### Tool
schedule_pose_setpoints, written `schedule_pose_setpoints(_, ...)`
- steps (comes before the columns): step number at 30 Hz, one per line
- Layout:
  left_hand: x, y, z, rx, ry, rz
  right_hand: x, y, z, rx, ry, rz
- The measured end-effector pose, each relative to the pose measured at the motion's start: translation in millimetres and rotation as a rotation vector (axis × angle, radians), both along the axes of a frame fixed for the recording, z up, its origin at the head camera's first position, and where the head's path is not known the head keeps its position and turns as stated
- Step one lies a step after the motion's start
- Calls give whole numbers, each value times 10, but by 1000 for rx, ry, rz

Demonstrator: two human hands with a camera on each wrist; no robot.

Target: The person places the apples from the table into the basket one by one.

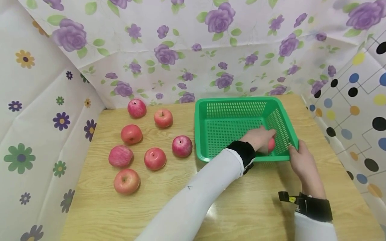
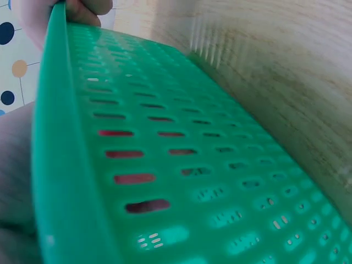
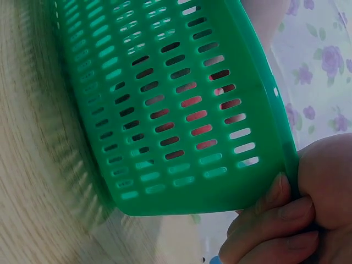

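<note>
My left hand [image 1: 260, 138] reaches over the front rim into a green plastic basket [image 1: 199, 134] and grips a red apple [image 1: 271, 145] low at the basket's right front. The hand covers much of that apple, and red shows through the slots of the wall in both wrist views. At the right front corner my right hand [image 1: 304, 160] pinches the basket rim, thumb on one side and curled fingers [image 3: 275, 231] on the other in the right wrist view.
Several red apples stand loose on the wooden table [image 1: 181, 201] left of the basket, the nearest being a dark red apple [image 1: 182, 146] beside its left wall. A flowered sheet [image 1: 169, 77] hangs behind, and patterned sheets close off both sides.
</note>
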State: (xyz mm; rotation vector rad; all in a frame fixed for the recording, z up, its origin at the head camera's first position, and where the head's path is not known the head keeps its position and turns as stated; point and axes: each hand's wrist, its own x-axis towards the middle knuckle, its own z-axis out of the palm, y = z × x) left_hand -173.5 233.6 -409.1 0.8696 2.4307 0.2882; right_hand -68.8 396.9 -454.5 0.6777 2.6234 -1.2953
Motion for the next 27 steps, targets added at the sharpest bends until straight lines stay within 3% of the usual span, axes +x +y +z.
schedule_pose_setpoints(7, -23, -41, -14, 8, 33, -45, -6, 1, 5, 21, 20, 8)
schedule_pose_setpoints(14, -86, -71, -52, 32, -16, -68, -8, -6, 24, 3, 17, -6)
schedule_pose_setpoints(22, -68, -9, -74, 5, -14, -169, -10, 3, 23, 14, 11, 5)
schedule_pose_setpoints(27, -45, 17, -81, -11, -29, -152, -10, 15, 13, 14, 13, 2)
